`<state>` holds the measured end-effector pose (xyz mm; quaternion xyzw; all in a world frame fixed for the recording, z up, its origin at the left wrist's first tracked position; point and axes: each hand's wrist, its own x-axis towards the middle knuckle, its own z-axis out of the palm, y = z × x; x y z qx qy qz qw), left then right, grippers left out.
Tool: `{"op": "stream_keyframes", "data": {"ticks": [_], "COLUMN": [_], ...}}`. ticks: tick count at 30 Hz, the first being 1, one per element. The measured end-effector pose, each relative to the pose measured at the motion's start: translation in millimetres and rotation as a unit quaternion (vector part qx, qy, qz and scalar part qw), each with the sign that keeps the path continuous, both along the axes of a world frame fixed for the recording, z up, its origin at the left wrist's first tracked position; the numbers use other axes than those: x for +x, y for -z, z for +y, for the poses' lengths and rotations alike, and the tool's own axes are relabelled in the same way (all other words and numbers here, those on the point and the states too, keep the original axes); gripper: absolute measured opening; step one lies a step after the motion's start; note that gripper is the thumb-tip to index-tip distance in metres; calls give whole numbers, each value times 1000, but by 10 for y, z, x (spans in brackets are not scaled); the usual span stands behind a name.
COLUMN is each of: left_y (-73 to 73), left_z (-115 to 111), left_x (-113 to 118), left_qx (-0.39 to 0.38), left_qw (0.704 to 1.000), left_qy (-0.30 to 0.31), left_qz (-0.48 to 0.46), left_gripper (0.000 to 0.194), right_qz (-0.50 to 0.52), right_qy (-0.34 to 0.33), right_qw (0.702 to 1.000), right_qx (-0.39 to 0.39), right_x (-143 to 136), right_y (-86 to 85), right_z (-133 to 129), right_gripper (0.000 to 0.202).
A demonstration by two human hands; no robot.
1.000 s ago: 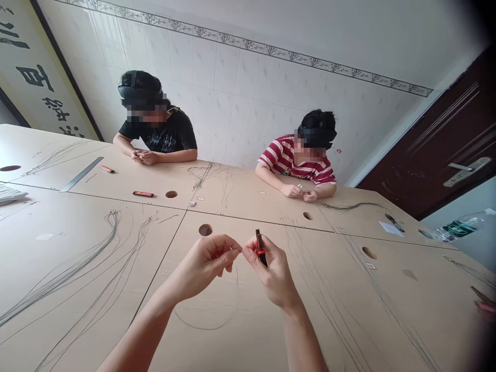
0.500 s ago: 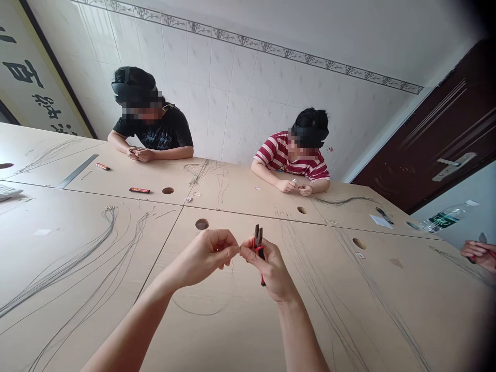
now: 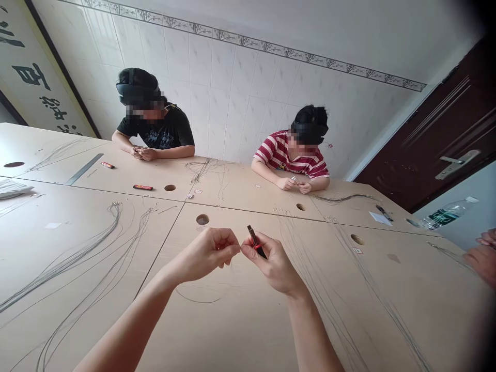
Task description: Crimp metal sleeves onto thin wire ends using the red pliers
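My left hand is closed in a pinch at the middle, thumb against forefinger, on a thin wire. A curved part of that wire shows below the hands; its end between the fingertips is too fine to make out. My right hand is wrapped round small pliers with red and black handles, their jaws pointing up and away. Its thumb and forefinger also pinch together, close against the left fingertips.
Bundles of thin wires lie left and right on the table. Two people sit opposite, working with their hands. Another person's hand is at the right edge, near a bottle. A ruler lies far left.
The pliers have turned in my right hand: their jaws now lean left and look closer together, and the lower handles are hidden. Both hands stay fingertip to fingertip.
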<state>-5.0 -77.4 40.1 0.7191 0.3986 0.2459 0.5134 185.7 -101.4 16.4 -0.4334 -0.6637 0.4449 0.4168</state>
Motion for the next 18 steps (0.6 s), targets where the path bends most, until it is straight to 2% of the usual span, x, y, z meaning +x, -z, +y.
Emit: {"op": "stream_keyframes", "data": {"ticks": [4,8,13,18], "left_y": [6,118,432,719], "left_z": [-108,-307,-727,-1378], "left_x": [10,-123,-576,-1078], "left_qx": [-11,-38,-84,-126], "left_qw": [1000,999,993,971], "left_qy": [3,-19,-76,-191], "left_qz": [8,7,33,68], "left_gripper": [28,30,31,39], "right_qz": [43,122,223,233], "right_qy": [26,60,53,63], "right_qw": [999,991,973,970], "right_qx": [8,-13,-22,-14], "right_x": [55,102,83,53], "right_y": [23,142,254,228], "right_z": [-67,-71,-30,-18], "right_gripper": [27,27,26,26]}}
